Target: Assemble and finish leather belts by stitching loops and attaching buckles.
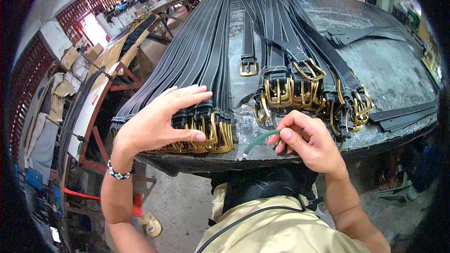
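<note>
My left hand (161,122) is over the buckle end of a row of black belts (197,47) with pale stitching. Its fingers are stretched out, thumb apart, and nothing is in its grasp; whether it touches the belts I cannot tell. Brass-coloured buckles (219,136) hang at the table's near edge beside the thumb. Between the thumb and fingers of my right hand (307,143) is a thin, curved green strip (259,141) with a pale tip, pointing left and down. Just beyond that hand lies a second bunch of belts (276,28), its buckles (300,91) piled together.
One belt's buckle (249,67) lies apart between the two bunches. Black strips (403,115) rest on the dark tabletop (375,75) at right, with more dark pieces (361,35) farther back. A red-framed bench (96,133) stands to the left. A green stool (398,189) is at lower right.
</note>
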The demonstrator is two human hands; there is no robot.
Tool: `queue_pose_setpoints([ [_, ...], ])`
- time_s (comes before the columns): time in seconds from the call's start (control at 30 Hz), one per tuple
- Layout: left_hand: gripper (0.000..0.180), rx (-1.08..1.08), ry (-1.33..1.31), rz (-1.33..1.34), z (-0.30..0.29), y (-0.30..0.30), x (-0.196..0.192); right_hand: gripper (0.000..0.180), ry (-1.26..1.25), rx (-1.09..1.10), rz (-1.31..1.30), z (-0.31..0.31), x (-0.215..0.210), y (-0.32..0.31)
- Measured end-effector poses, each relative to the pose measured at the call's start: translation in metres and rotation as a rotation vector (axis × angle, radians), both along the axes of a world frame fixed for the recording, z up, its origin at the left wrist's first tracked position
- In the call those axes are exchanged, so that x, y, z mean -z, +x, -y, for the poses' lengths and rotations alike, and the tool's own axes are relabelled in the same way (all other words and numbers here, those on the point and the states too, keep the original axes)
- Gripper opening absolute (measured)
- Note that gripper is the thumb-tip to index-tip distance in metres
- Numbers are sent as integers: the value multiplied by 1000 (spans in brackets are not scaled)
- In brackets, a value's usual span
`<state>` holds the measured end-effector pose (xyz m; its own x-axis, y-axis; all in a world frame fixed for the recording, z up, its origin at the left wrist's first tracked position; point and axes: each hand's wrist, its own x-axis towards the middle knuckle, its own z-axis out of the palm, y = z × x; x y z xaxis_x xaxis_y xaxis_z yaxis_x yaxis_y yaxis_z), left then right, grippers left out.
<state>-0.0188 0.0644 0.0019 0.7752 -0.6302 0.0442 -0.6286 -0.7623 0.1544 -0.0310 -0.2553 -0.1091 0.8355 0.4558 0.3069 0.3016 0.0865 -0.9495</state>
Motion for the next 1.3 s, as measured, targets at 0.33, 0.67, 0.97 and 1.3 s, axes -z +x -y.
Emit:
queue_pose_setpoints([
  [0.33, 68, 58, -143, 169, 29, 14, -31, 15, -73, -32, 38, 4, -3, 4],
  [0.67, 54, 492, 90, 377, 168, 69, -17, 10, -186, -92, 194, 7, -4, 0],
  [0.97, 23, 544, 241, 577, 180, 94, -22, 14, -158, -106, 365, 10, 2, 6],
  [1.3, 16, 241, 73, 358, 93, 89, -86, 14, 150, 12, 72, 7, 2, -3],
])
